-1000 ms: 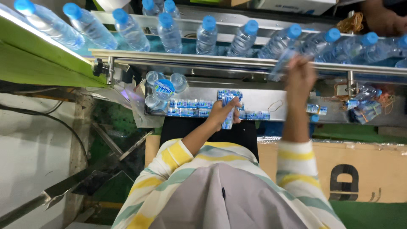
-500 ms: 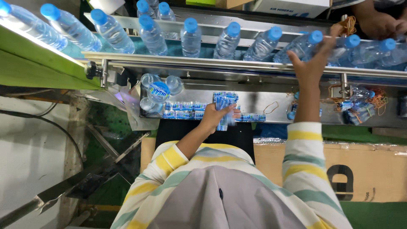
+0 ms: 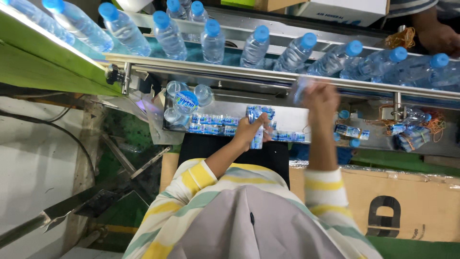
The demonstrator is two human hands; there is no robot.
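Note:
My left hand [image 3: 250,133] is shut on a stack of blue and white label sleeves [image 3: 258,115], held over a steel shelf [image 3: 287,117] below the conveyor. My right hand [image 3: 320,100] is raised at the conveyor's steel rail [image 3: 230,72], blurred, pinching what looks like one label sleeve [image 3: 299,90] at its fingertips. Just beyond the rail a row of clear water bottles with blue caps [image 3: 254,45] stands on the belt. More label bundles [image 3: 211,123] lie in a row on the shelf left of my left hand.
A few loose bottles [image 3: 184,100] lie at the shelf's left end. Small label bundles and rubber bands [image 3: 412,134] sit at the right. Another person's hand [image 3: 438,36] rests beyond the belt, top right. A cardboard box [image 3: 407,201] stands below the shelf.
My right hand reached out to a bottle on the belt, then drew back to the rail. My left hand stayed over the shelf with the label stack.

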